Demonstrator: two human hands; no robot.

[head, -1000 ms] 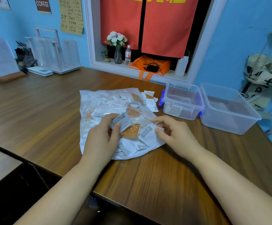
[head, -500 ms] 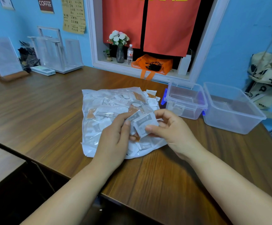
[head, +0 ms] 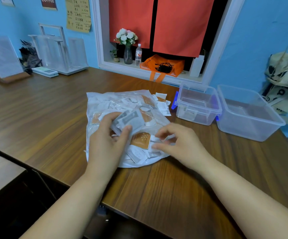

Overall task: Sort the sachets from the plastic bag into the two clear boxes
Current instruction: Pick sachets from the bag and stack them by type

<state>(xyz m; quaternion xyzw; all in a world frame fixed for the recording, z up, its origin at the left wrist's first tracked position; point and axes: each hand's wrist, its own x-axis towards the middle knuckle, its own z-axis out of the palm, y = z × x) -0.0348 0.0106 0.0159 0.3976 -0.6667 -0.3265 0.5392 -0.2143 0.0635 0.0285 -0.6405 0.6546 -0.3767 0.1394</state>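
Several white sachets [head: 129, 120] are gripped in my left hand [head: 105, 144] over the bag [head: 96, 102]. My right hand [head: 182, 145] curls beside them; I cannot tell if it pinches one.

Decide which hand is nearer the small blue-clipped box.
Right. The right hand is at the bag's right edge, nearer the box; the left hand grips white sachets farther left.
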